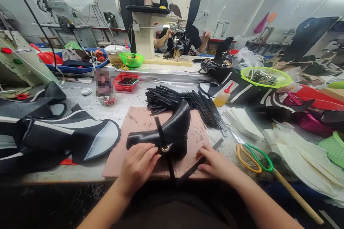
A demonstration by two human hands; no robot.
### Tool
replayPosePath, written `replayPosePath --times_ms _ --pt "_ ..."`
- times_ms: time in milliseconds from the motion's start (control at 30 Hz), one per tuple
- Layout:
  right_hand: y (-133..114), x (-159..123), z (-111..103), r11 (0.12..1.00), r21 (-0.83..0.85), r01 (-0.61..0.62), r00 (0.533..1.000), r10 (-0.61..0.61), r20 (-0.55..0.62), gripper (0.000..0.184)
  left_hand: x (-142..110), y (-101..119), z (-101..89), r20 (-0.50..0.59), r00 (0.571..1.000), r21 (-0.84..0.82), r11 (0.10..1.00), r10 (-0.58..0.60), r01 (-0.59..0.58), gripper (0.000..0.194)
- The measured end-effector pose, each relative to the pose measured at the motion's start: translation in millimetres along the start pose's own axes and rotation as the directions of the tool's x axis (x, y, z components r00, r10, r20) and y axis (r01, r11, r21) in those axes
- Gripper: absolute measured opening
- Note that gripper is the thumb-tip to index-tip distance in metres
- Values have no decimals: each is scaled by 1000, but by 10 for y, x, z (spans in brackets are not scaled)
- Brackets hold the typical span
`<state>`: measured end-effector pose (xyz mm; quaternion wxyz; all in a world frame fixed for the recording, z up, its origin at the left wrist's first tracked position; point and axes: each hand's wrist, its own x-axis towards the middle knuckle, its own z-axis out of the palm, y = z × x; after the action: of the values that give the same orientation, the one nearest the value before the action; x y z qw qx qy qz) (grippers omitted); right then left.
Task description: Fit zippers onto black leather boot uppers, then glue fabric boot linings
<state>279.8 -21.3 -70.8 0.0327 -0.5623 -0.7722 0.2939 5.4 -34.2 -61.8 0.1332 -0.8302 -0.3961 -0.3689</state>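
Our left hand (140, 161) grips the boot (168, 130); right of it, our right hand (211, 161) pinches a black strap (194, 168).

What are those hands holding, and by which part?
The right hand holds a black strap partway along, between thumb and fingers. The left hand touches the black boot beside its gold ring; whether it grips is unclear.

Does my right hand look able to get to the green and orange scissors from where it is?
Probably yes: the scissors lie just right of your right hand, with nothing standing between. It may have to leave the black strip at its fingers first.
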Motion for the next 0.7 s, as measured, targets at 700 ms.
replayPosePath --times_ms 700 --pt "-332 890 -437 596 792 136 987 -148 -59 36 156 -285 -7 191 840 -104 840 -508 532 22"
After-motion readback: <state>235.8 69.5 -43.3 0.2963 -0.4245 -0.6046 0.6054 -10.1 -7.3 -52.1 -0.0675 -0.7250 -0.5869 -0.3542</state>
